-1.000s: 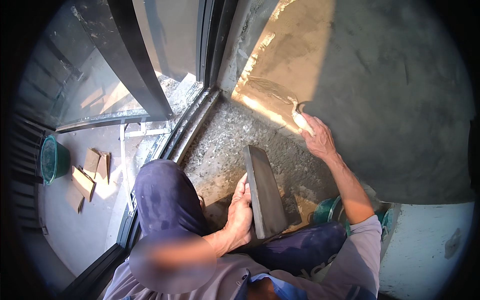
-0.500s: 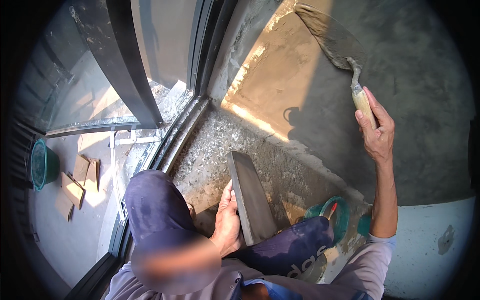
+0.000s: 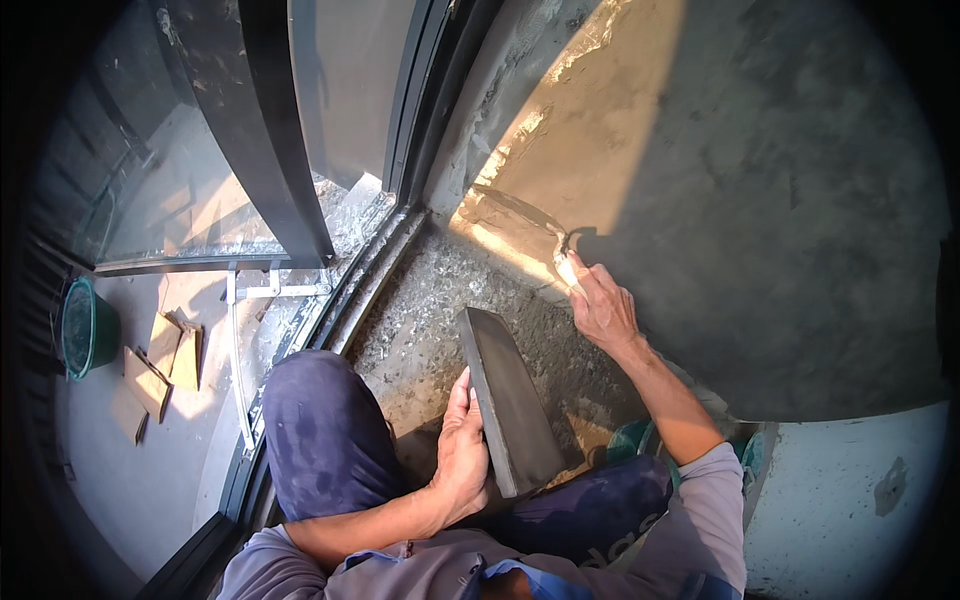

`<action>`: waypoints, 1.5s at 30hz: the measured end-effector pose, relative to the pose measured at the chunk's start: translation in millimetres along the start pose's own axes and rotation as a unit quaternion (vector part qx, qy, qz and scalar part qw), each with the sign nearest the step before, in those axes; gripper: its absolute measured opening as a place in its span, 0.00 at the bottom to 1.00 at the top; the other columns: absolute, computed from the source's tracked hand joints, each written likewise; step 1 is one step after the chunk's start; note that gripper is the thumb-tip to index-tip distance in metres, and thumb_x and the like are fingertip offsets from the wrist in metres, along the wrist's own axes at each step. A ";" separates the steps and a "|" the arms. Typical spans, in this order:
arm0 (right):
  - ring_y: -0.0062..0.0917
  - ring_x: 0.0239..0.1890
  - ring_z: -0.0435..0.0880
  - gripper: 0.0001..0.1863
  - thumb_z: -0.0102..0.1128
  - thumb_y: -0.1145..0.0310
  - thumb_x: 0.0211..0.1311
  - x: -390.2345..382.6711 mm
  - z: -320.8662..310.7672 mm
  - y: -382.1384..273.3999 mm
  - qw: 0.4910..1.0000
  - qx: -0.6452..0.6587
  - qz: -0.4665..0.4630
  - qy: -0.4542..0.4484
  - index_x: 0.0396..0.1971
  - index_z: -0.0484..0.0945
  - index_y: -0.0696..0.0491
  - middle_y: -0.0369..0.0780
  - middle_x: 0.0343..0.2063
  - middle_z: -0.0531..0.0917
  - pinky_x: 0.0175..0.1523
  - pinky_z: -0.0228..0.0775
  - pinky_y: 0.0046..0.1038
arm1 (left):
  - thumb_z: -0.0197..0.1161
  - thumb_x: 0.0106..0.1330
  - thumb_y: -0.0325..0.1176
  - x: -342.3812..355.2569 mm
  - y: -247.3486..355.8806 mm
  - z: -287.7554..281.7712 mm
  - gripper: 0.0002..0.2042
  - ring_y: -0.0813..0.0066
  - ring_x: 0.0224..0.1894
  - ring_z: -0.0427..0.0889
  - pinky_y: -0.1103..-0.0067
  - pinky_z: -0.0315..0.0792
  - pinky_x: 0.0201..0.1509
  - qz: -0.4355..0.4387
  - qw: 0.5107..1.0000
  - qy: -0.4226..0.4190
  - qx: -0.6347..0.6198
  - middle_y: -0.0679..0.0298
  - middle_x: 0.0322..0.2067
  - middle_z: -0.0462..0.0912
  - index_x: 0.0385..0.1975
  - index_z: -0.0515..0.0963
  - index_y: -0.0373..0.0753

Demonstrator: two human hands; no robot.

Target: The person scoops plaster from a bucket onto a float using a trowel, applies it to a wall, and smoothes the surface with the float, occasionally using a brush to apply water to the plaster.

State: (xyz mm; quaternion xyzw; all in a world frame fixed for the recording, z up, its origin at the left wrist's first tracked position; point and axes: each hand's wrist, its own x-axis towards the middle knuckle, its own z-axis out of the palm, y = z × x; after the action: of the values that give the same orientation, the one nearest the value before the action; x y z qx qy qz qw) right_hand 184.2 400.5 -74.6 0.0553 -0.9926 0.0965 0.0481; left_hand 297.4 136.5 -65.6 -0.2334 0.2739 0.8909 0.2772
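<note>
Your right hand [image 3: 603,305] is closed around the handle of a trowel [image 3: 520,222], and the blade lies flat against the wall [image 3: 760,200] low down, in the sunlit patch just above the rough floor [image 3: 430,320]. The blade points up and to your left from the hand; wet grey plaster covers the wall to the right of it.

Your left hand [image 3: 462,450] grips the left edge of a dark board [image 3: 508,400], fingers wrapped along its side. The board stands tilted in front of you, between your knees, its far end toward the wall and near the right hand without touching it.

Your left knee [image 3: 320,430] in dark trousers sits beside the board. Behind your right forearm a green bucket [image 3: 632,440] shows partly. To your left runs a black window frame [image 3: 290,150]; through the glass, below, you see a green tub [image 3: 85,325] and some flat brown pieces [image 3: 160,360] lying near it.
</note>
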 end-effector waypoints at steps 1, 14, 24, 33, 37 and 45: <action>0.46 0.37 0.83 0.31 0.62 0.71 0.63 1.6 -17.7 -1.7 1.000 -0.010 -0.012 0.023 0.68 0.70 0.50 0.46 0.38 0.80 0.43 0.77 0.43 | 0.46 0.82 0.37 -0.4 1.2 1.1 0.20 0.78 0.50 0.80 0.75 0.80 0.53 -0.007 1.000 0.006 0.001 0.67 0.55 0.78 0.71 0.62 0.49; 0.29 0.51 0.86 0.26 0.64 0.69 0.66 4.5 -186.7 -15.2 0.961 0.162 0.019 0.221 0.63 0.76 0.57 0.48 0.53 0.85 0.57 0.75 0.27 | 0.46 0.82 0.42 6.5 2.4 -1.7 0.19 0.72 0.49 0.83 0.69 0.82 0.52 -0.059 0.998 0.024 0.001 0.64 0.52 0.80 0.68 0.64 0.49; 0.36 0.50 0.87 0.25 0.66 0.69 0.65 11.2 -145.4 18.7 0.975 0.116 -0.056 0.183 0.62 0.78 0.55 0.50 0.49 0.86 0.55 0.76 0.31 | 0.40 0.83 0.44 9.7 -5.6 -7.8 0.18 0.69 0.51 0.82 0.67 0.81 0.54 -0.105 0.994 -0.016 -0.004 0.64 0.53 0.79 0.67 0.65 0.49; 0.35 0.36 0.86 0.26 0.65 0.71 0.65 -67.1 -161.9 20.1 0.967 0.005 -0.050 0.249 0.64 0.76 0.54 0.46 0.41 0.86 0.44 0.78 0.31 | 0.45 0.81 0.39 12.5 -3.5 0.4 0.16 0.69 0.51 0.82 0.66 0.81 0.55 -0.051 0.999 -0.019 0.003 0.64 0.53 0.79 0.65 0.66 0.49; 0.39 0.27 0.80 0.27 0.67 0.70 0.62 -42.8 -112.9 -6.1 0.994 -0.051 -0.055 0.085 0.63 0.78 0.44 0.43 0.30 0.82 0.36 0.77 0.37 | 0.49 0.79 0.36 13.6 -0.6 2.2 0.15 0.70 0.50 0.82 0.66 0.81 0.55 -0.062 0.997 0.006 -0.037 0.65 0.51 0.79 0.63 0.66 0.48; 0.28 0.25 0.77 0.26 0.67 0.72 0.63 -0.1 -207.3 -3.4 0.950 -0.004 -0.092 0.299 0.63 0.77 0.51 0.42 0.28 0.82 0.33 0.72 0.31 | 0.56 0.77 0.34 10.6 8.7 1.8 0.19 0.73 0.50 0.81 0.69 0.80 0.54 0.016 0.999 -0.024 -0.032 0.66 0.51 0.79 0.66 0.65 0.47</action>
State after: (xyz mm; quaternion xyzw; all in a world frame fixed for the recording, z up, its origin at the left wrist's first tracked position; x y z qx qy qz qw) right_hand 202.4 438.0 128.6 0.1151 -0.9237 0.0999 0.3515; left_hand 283.7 135.4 -67.1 -0.2161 0.2422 0.9088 0.2620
